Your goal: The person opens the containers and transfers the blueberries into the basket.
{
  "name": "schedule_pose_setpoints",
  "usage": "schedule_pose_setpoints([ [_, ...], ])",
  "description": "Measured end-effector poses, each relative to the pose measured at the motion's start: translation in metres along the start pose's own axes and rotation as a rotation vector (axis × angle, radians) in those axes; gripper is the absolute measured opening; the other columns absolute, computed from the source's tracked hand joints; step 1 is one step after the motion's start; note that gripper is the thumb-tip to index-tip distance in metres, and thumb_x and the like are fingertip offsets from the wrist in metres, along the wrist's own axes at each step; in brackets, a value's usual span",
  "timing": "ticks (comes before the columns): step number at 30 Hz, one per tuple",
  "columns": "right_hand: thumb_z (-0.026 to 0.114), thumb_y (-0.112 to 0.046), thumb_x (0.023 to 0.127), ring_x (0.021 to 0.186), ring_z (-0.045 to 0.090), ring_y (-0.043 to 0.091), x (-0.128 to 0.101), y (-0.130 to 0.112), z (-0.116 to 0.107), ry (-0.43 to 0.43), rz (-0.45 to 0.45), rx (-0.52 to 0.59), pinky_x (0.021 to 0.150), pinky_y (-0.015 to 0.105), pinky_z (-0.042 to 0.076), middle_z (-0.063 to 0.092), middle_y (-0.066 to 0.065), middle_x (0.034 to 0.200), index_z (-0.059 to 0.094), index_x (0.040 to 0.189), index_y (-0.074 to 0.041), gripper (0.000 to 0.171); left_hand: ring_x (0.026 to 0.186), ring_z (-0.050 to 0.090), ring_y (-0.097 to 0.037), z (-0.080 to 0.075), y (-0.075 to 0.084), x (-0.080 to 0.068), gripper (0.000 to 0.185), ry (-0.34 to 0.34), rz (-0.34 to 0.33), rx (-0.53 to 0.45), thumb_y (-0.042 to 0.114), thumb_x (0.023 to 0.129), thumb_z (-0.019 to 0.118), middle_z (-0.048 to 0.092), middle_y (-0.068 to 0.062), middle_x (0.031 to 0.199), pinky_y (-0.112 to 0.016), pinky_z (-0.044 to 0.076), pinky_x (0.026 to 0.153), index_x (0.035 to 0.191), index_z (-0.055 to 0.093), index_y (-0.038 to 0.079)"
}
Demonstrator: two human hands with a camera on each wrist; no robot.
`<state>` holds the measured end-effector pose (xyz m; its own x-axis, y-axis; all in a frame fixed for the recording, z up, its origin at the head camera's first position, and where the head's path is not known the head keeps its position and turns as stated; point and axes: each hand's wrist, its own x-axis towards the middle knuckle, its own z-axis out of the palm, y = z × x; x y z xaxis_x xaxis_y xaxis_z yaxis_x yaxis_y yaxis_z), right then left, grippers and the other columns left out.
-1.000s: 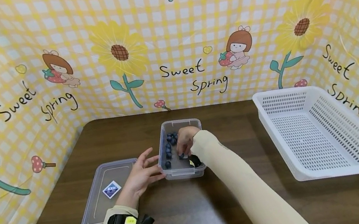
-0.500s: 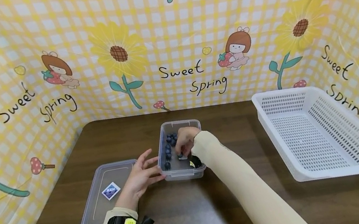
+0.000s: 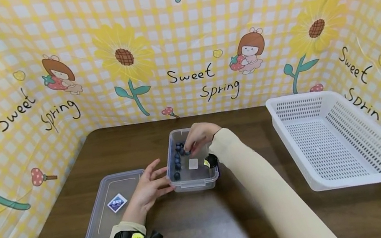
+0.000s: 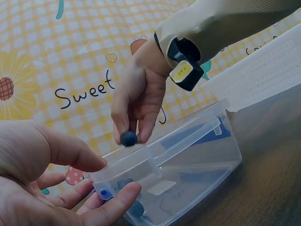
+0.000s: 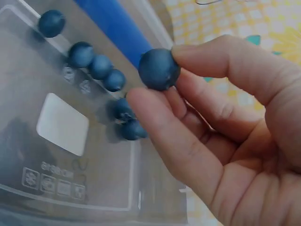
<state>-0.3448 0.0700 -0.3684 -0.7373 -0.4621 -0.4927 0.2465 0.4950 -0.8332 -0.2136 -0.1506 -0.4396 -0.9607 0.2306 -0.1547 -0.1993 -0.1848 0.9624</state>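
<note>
Blueberry [image 5: 159, 68], pinched only at the right hand's [image 3: 199, 135] fingertips above the clear box [image 3: 195, 182] the spread left hand [image 3: 148, 188] steadies, could slip and roll across the desk [image 3: 202, 227].

left hand [image 3: 148, 188]: fingers relaxed, spread | right hand [image 3: 199, 135]: raised, fingers [image 5: 211, 59] pinched together

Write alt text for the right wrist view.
A right hand pinches one blueberry between thumb and fingertips above a clear plastic container. More blueberries lie in a line on the container's floor below.
</note>
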Motion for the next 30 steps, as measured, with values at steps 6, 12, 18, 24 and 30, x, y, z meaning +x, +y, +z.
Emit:
schedule_pose_setpoints([
  [6,0.066,0.008,0.088,0.075,0.065,0.024,-0.011,-0.004,-0.016,0.013,-0.034,0.094,0.088,0.042,0.057,0.067,0.017,0.088,0.069,0.103,0.015,0.017,0.111,0.058,-0.030,0.000,0.002,0.000,0.080,0.001,0.007,0.001,-0.016,0.093,0.049,0.029,-0.030,0.146,-0.044,0.059,0.083,0.158,0.007,0.003],
  [12,0.060,0.006,0.093,0.080,0.065,0.024,-0.021,-0.004,-0.028,0.007,-0.063,0.119,0.087,0.039,0.058,0.067,0.017,0.094,0.061,0.118,0.019,0.028,0.107,0.060,-0.025,0.000,0.002,0.000,0.080,0.004,0.006,-0.003,-0.015,0.094,0.049,0.028,-0.030,0.147,-0.044,0.058,0.084,0.159,0.006,0.004],
  [18,0.057,0.006,0.094,0.089,0.064,0.024,-0.032,-0.004,-0.042,-0.002,-0.068,0.094,0.091,0.037,0.056,0.063,0.022,0.111,0.054,0.126,0.020,0.035,0.102,0.061,-0.021,0.000,-0.001,-0.002,0.080,0.008,0.001,-0.009,-0.015,0.093,0.049,0.027,-0.031,0.147,-0.046,0.058,0.085,0.158,0.006,0.004],
  [24,0.055,0.005,0.095,0.091,0.064,0.023,-0.052,-0.007,-0.065,0.013,-0.087,0.096,0.093,0.038,0.055,0.062,0.020,0.115,0.052,0.128,0.020,0.037,0.101,0.061,-0.021,0.001,-0.001,-0.002,0.080,0.014,-0.003,-0.005,-0.014,0.094,0.050,0.029,-0.030,0.148,-0.045,0.058,0.085,0.159,0.007,0.004],
  [30,0.055,0.005,0.096,0.085,0.066,0.021,-0.078,-0.007,-0.093,0.055,-0.140,0.116,0.091,0.040,0.056,0.066,0.013,0.098,0.061,0.115,0.016,0.023,0.099,0.061,-0.020,0.002,-0.001,-0.002,0.080,0.010,0.000,-0.005,-0.015,0.094,0.050,0.029,-0.030,0.147,-0.046,0.058,0.085,0.158,0.006,0.004],
])
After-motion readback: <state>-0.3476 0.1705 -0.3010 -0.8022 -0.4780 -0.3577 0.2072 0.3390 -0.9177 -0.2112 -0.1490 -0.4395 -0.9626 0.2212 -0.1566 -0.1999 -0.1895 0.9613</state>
